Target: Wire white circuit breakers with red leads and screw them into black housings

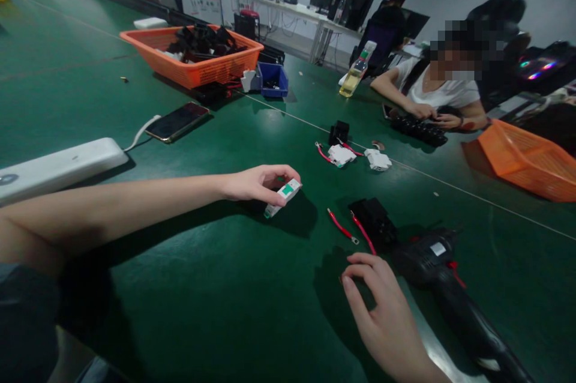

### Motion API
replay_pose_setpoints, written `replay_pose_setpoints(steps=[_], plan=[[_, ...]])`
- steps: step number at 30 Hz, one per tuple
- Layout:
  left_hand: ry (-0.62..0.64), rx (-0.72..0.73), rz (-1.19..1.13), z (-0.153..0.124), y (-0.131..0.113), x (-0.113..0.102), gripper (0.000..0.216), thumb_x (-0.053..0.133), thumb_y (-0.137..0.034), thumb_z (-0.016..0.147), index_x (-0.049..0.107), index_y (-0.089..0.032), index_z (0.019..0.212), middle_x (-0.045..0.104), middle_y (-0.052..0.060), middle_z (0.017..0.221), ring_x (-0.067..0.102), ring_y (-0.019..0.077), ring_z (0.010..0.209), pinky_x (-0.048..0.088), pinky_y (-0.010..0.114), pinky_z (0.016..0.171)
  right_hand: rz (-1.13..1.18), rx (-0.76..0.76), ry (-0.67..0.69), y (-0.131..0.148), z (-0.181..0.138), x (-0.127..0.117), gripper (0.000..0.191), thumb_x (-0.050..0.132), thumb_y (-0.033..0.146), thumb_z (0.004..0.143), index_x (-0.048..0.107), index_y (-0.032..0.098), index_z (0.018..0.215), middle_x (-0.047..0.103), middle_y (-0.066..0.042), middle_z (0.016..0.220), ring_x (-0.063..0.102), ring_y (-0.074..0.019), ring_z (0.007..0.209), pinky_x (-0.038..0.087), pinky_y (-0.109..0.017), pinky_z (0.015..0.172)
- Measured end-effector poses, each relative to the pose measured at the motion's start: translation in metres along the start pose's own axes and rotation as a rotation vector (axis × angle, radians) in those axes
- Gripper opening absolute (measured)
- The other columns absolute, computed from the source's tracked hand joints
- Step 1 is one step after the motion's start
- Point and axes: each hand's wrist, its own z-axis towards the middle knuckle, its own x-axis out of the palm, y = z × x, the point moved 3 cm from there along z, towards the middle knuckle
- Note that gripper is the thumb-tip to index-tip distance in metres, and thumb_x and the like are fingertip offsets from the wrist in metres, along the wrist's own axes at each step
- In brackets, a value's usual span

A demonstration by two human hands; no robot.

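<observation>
My left hand (256, 183) grips a small white circuit breaker (288, 188) with a green patch, tilted just above the green table. To the right, my right hand (382, 305) has thumb and forefinger pinched together; a tiny dark speck shows at the tips, too small to name. Beyond it lie a short red cable (342, 227) with metal lugs and a black block (372, 221) with another red lead. A black electric screwdriver (427, 257) rests right of that hand. Farther back are two white modules (342, 155), one with red leads, and a black cube (339, 132).
An orange basket (189, 74) of black parts and a blue bin (273, 83) stand at the back. At left are a phone (177, 122) and white power strip (63, 164). A bottle (357, 71), a person handling black parts (418, 128) and another orange basket (531, 158) are at right.
</observation>
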Motion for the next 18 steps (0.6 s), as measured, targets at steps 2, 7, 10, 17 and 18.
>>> replay_pose_setpoints(steps=[2, 7, 10, 17, 18], plan=[[-0.018, 0.007, -0.016, 0.001, 0.002, -0.003, 0.053, 0.081, -0.034, 0.073, 0.059, -0.021, 0.119, 0.059, 0.008, 0.113, 0.059, 0.0181, 0.098, 0.05, 0.03, 0.081, 0.002, -0.002, 0.003, -0.001, 0.0, 0.0, 0.012, 0.052, 0.031, 0.096, 0.061, 0.024, 0.092, 0.058, -0.009, 0.11, 0.058, -0.0256, 0.104, 0.052, -0.041, 0.084], [0.081, 0.099, 0.211, 0.003, -0.002, -0.002, 0.051, 0.079, -0.031, 0.076, 0.064, -0.023, 0.124, 0.055, 0.01, 0.128, 0.056, 0.0239, 0.119, 0.042, 0.04, 0.105, -0.001, 0.011, 0.013, -0.003, 0.0, 0.001, 0.011, 0.052, 0.032, 0.096, 0.06, 0.024, 0.093, 0.058, -0.009, 0.111, 0.058, -0.0259, 0.105, 0.051, -0.042, 0.085], [0.185, 0.091, 0.38, 0.002, -0.008, 0.002, 0.054, 0.075, -0.031, 0.08, 0.06, -0.024, 0.132, 0.057, 0.011, 0.13, 0.053, 0.025, 0.124, 0.038, 0.04, 0.11, 0.011, 0.018, 0.028, -0.002, 0.001, 0.001, 0.011, 0.052, 0.031, 0.096, 0.06, 0.024, 0.093, 0.058, -0.009, 0.112, 0.057, -0.0258, 0.107, 0.051, -0.042, 0.086], [0.199, -0.049, 0.273, 0.0, -0.011, 0.003, 0.049, 0.068, -0.036, 0.087, 0.058, -0.026, 0.135, 0.06, 0.008, 0.136, 0.057, 0.0236, 0.121, 0.046, 0.031, 0.099, 0.017, 0.031, 0.043, -0.001, 0.001, 0.001, 0.01, 0.052, 0.031, 0.096, 0.059, 0.024, 0.094, 0.057, -0.009, 0.112, 0.056, -0.0259, 0.107, 0.05, -0.043, 0.087], [0.198, -0.071, 0.232, 0.0, -0.01, 0.003, 0.048, 0.068, -0.036, 0.088, 0.059, -0.025, 0.134, 0.061, 0.008, 0.134, 0.058, 0.0231, 0.119, 0.047, 0.03, 0.097, 0.018, 0.035, 0.046, -0.001, 0.0, 0.0, 0.01, 0.052, 0.031, 0.096, 0.059, 0.024, 0.093, 0.057, -0.009, 0.112, 0.056, -0.0258, 0.107, 0.05, -0.043, 0.087]])
